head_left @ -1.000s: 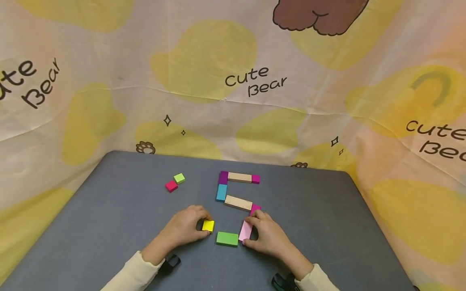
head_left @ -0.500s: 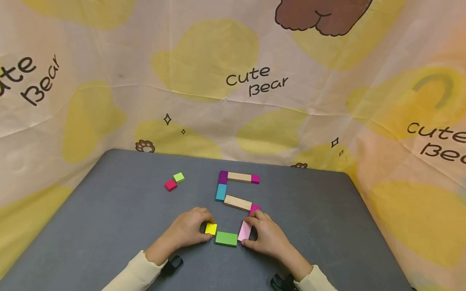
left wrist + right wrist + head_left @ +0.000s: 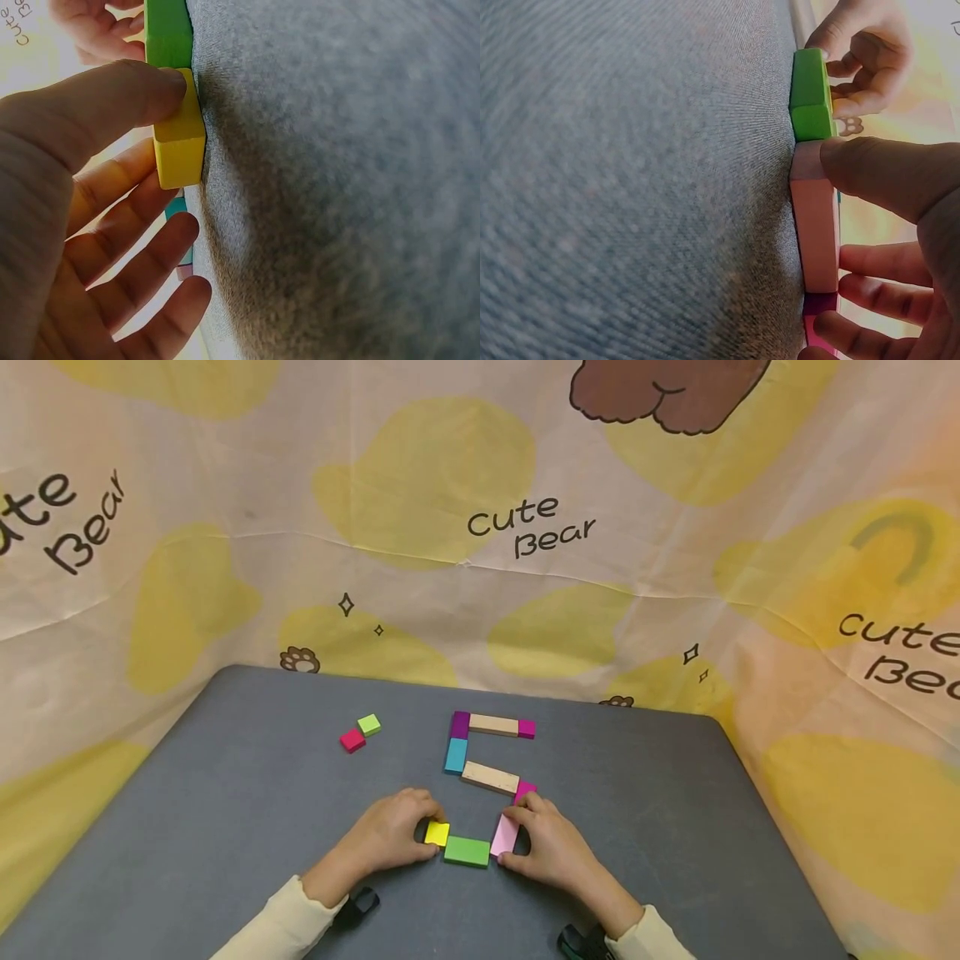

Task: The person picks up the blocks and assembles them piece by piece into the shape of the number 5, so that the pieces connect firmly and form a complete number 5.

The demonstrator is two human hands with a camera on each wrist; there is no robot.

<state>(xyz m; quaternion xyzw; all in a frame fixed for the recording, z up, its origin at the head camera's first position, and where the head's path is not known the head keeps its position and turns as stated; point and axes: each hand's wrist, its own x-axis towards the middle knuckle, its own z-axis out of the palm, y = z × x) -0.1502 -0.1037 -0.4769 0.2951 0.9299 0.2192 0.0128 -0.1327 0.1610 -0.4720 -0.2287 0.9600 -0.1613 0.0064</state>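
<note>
My left hand (image 3: 393, 828) pinches a yellow block (image 3: 437, 833) between thumb and fingers, and the block lies on the table against the left end of a green block (image 3: 467, 852). In the left wrist view the thumb presses on the yellow block (image 3: 180, 150), its end meeting the green block (image 3: 169, 37). My right hand (image 3: 551, 843) holds a light pink block (image 3: 505, 835) by its two ends, at the green block's right end. The right wrist view has the pink block (image 3: 816, 232) between the green block (image 3: 811, 90) and a magenta block (image 3: 820, 330).
Beyond the hands, a wooden block (image 3: 491, 777), a blue block (image 3: 456, 756), a purple block (image 3: 461, 725), another wooden block (image 3: 493, 725) and a small magenta block (image 3: 527, 729) continue the bent line. A red block (image 3: 352, 741) and a lime block (image 3: 369, 725) lie apart at left.
My left hand has moved right with the yellow block, closing the gap to the green block. The right hand has stayed at the pink block.
</note>
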